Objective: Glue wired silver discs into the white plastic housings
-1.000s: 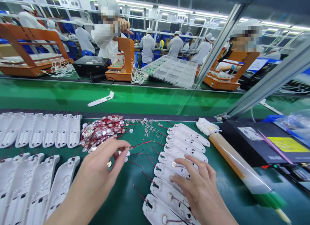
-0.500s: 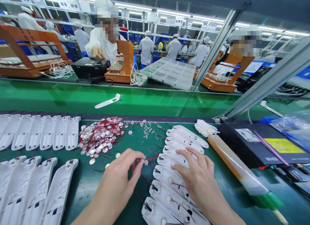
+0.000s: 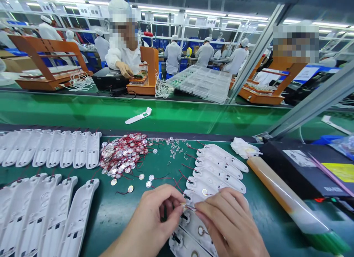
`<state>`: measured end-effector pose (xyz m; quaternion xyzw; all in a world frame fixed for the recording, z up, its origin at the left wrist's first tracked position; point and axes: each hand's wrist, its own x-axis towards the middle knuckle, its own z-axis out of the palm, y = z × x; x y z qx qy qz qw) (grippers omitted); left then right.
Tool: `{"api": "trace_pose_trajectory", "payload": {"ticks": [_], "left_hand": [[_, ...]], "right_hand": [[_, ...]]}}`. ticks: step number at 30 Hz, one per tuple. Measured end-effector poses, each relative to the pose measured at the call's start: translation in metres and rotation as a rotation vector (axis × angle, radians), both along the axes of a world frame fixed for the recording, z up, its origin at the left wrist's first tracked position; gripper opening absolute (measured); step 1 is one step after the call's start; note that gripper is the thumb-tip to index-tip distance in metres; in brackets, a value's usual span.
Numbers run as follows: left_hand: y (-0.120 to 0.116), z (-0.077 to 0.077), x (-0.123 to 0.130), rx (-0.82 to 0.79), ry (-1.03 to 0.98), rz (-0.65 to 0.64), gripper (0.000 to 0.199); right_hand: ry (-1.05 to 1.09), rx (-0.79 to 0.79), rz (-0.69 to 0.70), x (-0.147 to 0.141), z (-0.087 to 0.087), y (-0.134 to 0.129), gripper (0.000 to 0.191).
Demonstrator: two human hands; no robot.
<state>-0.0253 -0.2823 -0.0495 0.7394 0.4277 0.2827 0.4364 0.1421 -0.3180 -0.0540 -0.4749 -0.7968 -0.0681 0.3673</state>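
My left hand is closed in a pinch on a small wired piezo disc, largely hidden by the fingers. Thin wires run from it to my right hand, whose thumb and fingers pinch them. Both hands are over a column of white plastic shells, some with a round disc and red wires inside. To the left lies a heap of piezo discs with red leads. A few loose discs are scattered nearer my left hand.
More white shells stand in rows at the left. Tiny clear parts lie at the back. On the right are a brush, a black box and crumpled white tissue. Across the green belt, co-workers sit behind orange fixtures.
My right hand has closed from spread fingers into a pinch on the wires. My left hand has moved right and down with the disc, bringing the hands together. The camera view has shifted left.
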Motion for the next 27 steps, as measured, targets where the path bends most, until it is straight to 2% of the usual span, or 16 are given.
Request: {"api": "trace_pose_trajectory", "payload": {"ticks": [3,5,9,11,13,17,22,27], "left_hand": [[-0.002,-0.008,-0.001,0.084,0.162,-0.122,0.018],[0.001,-0.013,-0.003,0.108,0.277,-0.152,0.018],[0.017,-0.025,-0.009,0.269,0.509,0.047,0.011],[0.024,-0.033,-0.011,0.352,0.6,0.073,0.01],[0.03,-0.039,-0.012,0.381,0.65,0.046,0.011],[0.033,-0.041,-0.013,0.362,0.637,0.044,0.017],[0.034,-0.031,-0.019,0.306,0.493,0.108,0.018],[0.035,-0.027,-0.02,0.319,0.381,0.145,0.02]], "right_hand": [[0.02,-0.049,0.01,0.0,-0.009,-0.005,0.024],[0.037,-0.077,0.0,0.009,-0.009,-0.005,0.021],[0.019,-0.053,-0.224,0.052,-0.008,0.008,0.008],[-0.085,-0.055,-0.318,0.076,-0.013,0.016,0.008],[-0.16,-0.065,-0.347,0.09,-0.022,0.022,0.008],[-0.172,-0.137,-0.387,0.085,-0.035,0.025,0.01],[-0.13,-0.276,-0.392,0.071,-0.035,0.025,0.013],[-0.117,-0.28,-0.4,0.075,-0.038,0.027,0.012]]}}
